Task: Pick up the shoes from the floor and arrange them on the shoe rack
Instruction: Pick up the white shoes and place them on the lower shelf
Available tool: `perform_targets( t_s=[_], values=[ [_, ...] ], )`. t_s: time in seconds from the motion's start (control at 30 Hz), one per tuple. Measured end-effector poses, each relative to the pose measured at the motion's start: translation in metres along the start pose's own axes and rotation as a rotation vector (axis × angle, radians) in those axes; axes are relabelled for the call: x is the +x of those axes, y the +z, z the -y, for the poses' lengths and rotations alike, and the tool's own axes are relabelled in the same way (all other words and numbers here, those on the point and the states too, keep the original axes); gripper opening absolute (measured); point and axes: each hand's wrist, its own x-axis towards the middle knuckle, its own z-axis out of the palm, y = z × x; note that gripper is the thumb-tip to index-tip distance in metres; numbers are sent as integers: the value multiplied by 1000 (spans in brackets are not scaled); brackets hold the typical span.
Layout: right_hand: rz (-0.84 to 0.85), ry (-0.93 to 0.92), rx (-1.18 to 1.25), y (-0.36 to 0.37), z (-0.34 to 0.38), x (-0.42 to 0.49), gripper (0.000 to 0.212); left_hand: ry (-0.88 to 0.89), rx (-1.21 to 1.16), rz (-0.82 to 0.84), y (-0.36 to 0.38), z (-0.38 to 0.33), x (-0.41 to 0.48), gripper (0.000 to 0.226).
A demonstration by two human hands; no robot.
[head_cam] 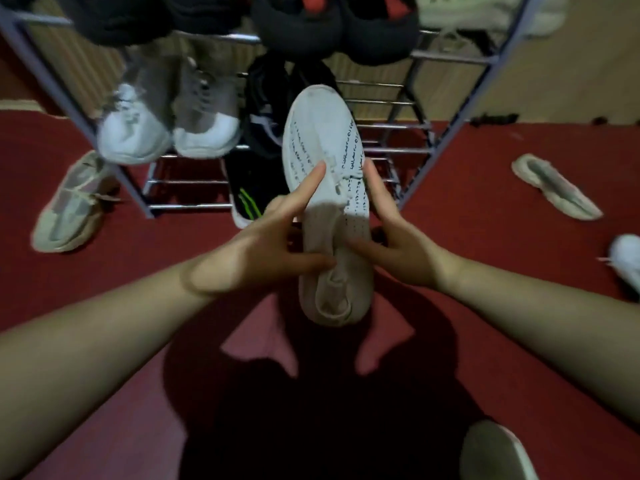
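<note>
A white knit shoe [325, 143] with dark speckles is held in the air, toe pointing at the metal shoe rack [391, 126]. My left hand [273, 244] grips its left side and my right hand [388, 233] grips its right side near the opening. On the rack's middle tier stands a white pair [166, 129] and a dark shoe [266, 109]. Black and red shoes [332, 26] fill the top tier. A black shoe with green stripes [246, 199] sits at the bottom.
On the red floor [485, 237] lie a beige shoe [69, 206] left of the rack, another beige shoe [557, 185] at the right, a white shoe [627, 261] at the right edge and a pale shoe [495, 452] near the bottom.
</note>
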Motion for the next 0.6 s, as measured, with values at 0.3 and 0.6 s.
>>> perform_targets(
  t_s=[0.3,0.6],
  values=[
    [-350,207,-23,-92,-40,-61,92,50,315,259,87,-55,115,110],
    [-469,263,176,-179,-105,-93,83,52,317,256,178,-90,190,109]
  ],
)
